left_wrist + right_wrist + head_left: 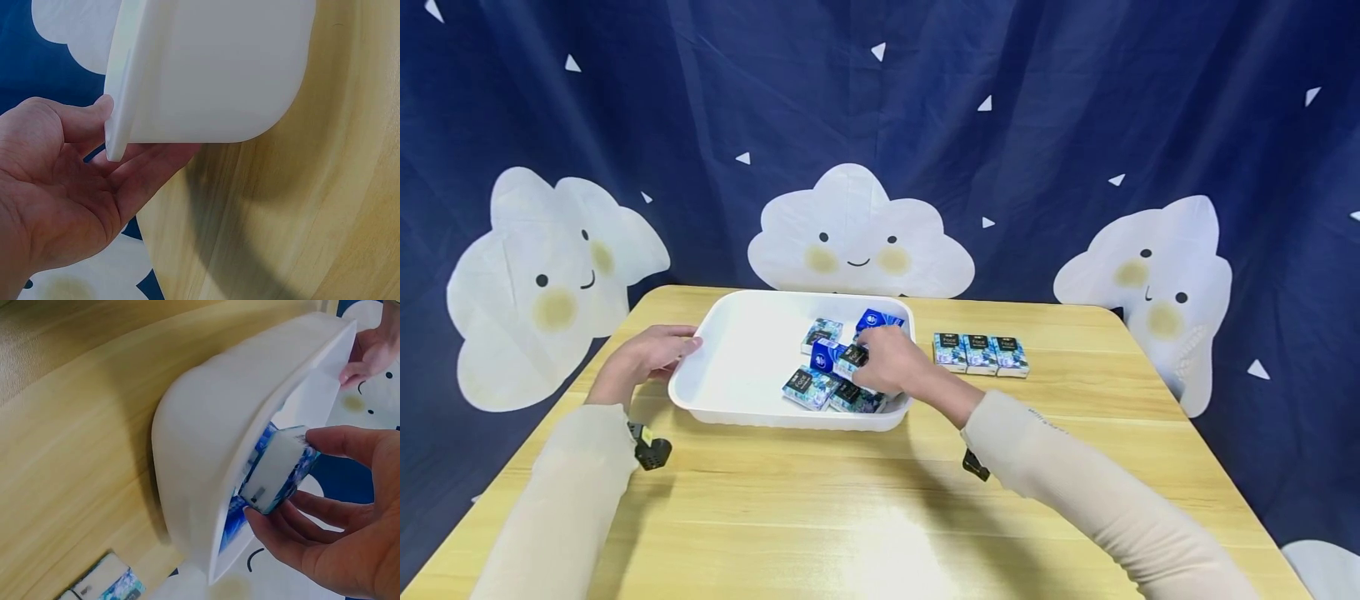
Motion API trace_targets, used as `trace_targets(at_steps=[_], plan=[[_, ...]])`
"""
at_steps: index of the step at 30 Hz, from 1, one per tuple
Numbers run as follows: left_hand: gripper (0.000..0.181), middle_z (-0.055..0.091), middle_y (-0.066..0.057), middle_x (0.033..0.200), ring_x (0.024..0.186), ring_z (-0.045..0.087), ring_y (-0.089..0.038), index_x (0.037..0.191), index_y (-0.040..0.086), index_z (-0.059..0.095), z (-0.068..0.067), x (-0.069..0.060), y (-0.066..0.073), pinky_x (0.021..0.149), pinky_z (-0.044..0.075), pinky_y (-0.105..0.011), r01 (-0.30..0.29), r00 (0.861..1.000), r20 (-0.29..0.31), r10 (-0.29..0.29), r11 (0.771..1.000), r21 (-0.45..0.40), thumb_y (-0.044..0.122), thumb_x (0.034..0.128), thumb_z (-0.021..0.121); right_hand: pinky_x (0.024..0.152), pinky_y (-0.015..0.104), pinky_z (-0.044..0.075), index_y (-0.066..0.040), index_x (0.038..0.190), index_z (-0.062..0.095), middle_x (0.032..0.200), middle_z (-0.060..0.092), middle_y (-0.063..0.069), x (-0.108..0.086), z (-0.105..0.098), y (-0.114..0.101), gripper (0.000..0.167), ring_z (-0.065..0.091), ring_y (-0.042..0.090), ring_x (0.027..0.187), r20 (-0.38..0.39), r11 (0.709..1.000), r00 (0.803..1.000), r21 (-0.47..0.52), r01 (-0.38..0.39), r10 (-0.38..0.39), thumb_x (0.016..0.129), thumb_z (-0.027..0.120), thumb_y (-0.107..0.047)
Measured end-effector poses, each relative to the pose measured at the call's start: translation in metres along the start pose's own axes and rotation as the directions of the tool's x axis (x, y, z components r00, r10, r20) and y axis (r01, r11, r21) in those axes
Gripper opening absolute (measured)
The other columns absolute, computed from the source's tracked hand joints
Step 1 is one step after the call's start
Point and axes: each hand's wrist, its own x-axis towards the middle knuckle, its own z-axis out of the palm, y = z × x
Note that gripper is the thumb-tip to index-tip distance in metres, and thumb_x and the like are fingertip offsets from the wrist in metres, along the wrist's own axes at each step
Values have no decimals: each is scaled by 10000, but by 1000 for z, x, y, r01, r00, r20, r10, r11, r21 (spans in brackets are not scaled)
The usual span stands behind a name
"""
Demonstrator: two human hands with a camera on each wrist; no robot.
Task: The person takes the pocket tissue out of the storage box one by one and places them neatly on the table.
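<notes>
A white tray (730, 350) stands on the table with several small blue-patterned tissue packs, such as one pack (810, 387), in its right half. My left hand (651, 352) holds the tray's left rim; the left wrist view shows the thumb of that hand (69, 181) on the rim and its fingers under the edge. Over the tray's right part, my right hand (895, 362) pinches one pack (852, 361). In the right wrist view the held pack (278, 469) sits between thumb and fingers of the right hand (337, 512), above other packs.
Right of the tray, three similar packs (981, 355) lie side by side in a row on the wooden table (820, 508). A dark blue curtain (1037, 150) with cloud faces hangs behind the table.
</notes>
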Motion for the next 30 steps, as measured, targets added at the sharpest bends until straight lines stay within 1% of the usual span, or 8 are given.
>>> trace_targets(at_steps=[3, 5, 9, 12, 15, 17, 19, 30], plan=[[621, 391, -288, 1516, 1194, 546, -343, 1607, 15, 191, 0, 0, 0, 884, 511, -370, 0, 1000, -4, 0, 1000, -4, 320, 1104, 392, 920, 398, 552, -17, 1396, 587, 1377, 635, 159, 1, -5, 1, 603, 679, 267, 1029, -31, 1000, 999, 2, -15, 15, 840, 732, -200], [624, 389, -287, 1519, 1197, 540, -344, 1606, 16, 195, 0, 0, 0, 885, 507, -369, 2, 1000, -7, -2, 1000, -6, 324, 1103, 397, 976, 414, 529, -35, 1398, 592, 1383, 635, 143, 1, -8, 2, 598, 648, 258, 1088, -52, 1000, 998, -4, -25, 25, 849, 738, -224], [617, 406, -283, 1507, 1190, 549, -336, 1605, 14, 203, 0, -1, 1, 879, 511, -362, -1, 1000, -7, 1, 1000, -5, 318, 1103, 395, 798, 359, 523, -41, 1397, 595, 1323, 671, 138, 2, -17, 5, 565, 552, 158, 631, -68, 1000, 997, 10, -29, 29, 875, 716, -220], [616, 412, -281, 1501, 1182, 550, -331, 1605, 15, 206, 0, -1, 1, 871, 508, -357, -3, 1000, -7, 3, 1000, -6, 316, 1102, 398, 725, 332, 508, -43, 1383, 607, 1247, 704, 136, 3, -24, 8, 542, 492, 126, 565, -81, 999, 996, 3, -43, 43, 888, 713, -237], [618, 413, -281, 1500, 1180, 546, -334, 1606, 17, 204, 0, -1, 1, 870, 503, -361, -2, 1000, -9, 2, 1000, -12, 316, 1101, 401, 826, 366, 546, -48, 1366, 621, 1284, 688, 139, 3, -31, 11, 532, 635, 187, 808, -103, 998, 992, -6, -69, 68, 891, 723, -266], [617, 413, -279, 1500, 1183, 541, -337, 1606, 19, 205, -1, -1, 2, 873, 500, -364, -1, 1000, -10, 1, 1000, -11, 315, 1101, 401, 902, 394, 548, -50, 1349, 632, 1319, 672, 145, 3, -36, 14, 520, 654, 239, 987, -122, 997, 990, -17, -79, 77, 890, 724, -277], [616, 413, -279, 1498, 1183, 541, -336, 1606, 18, 204, -1, -1, 1, 873, 499, -365, -1, 1000, -9, 1, 1000, -10, 313, 1102, 398, 945, 414, 541, -47, 1335, 642, 1314, 674, 150, 3, -40, 17, 511, 651, 257, 1051, -137, 996, 987, -20, -85, 81, 887, 722, -280], [616, 417, -282, 1493, 1161, 557, -322, 1604, 12, 203, -1, 1, -1, 863, 510, -358, -10, 1000, -3, 10, 1000, -5, 314, 1104, 397, 936, 451, 526, -44, 1299, 662, 1277, 685, 166, -3, -54, 50, 471, 635, 300, 1054, -201, 988, 969, -22, -154, 146, 890, 694, -275]])
